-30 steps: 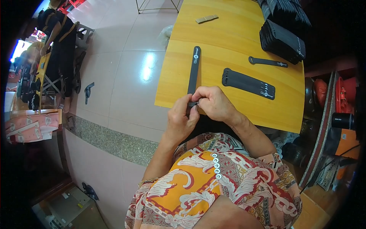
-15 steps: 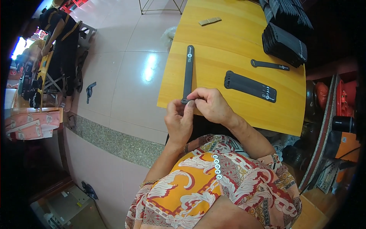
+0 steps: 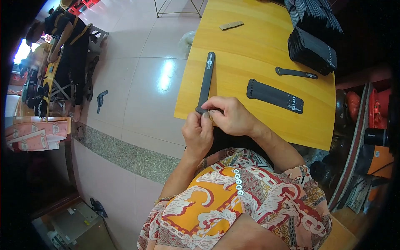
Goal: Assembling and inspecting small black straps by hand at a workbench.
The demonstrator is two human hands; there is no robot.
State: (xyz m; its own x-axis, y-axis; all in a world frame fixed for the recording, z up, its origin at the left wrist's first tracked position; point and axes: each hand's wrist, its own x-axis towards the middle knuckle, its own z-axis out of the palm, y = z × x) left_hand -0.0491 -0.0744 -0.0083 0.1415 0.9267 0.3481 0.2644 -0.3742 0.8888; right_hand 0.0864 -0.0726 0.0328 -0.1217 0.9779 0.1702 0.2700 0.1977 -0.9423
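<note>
A long flat black strap [image 3: 207,79] with white print near its far, rounded end stretches away from my hands over the left side of the yellow table. Its near end lies between my fingertips at the table's front edge. My left hand [image 3: 198,132] pinches that end from below with thumb and forefinger. From the right, my right hand [image 3: 233,116] closes its thumb and fingers on the same end, so the fingers partly hide it. To the right lie a neat layered row of black straps [image 3: 275,96] and a single black strap [image 3: 296,73].
The yellow wooden table [image 3: 246,54] bears a small tan strip [image 3: 231,26]. A thick stack of black straps [image 3: 311,50] stands at the far right, with a bundle of dark strips [image 3: 314,16] behind it. At far left a person [image 3: 68,46] stands by another table.
The view has shifted slightly. My fingers have moved a little at the strap's near end, and its tip is now more hidden. Both hands keep their pinch.
</note>
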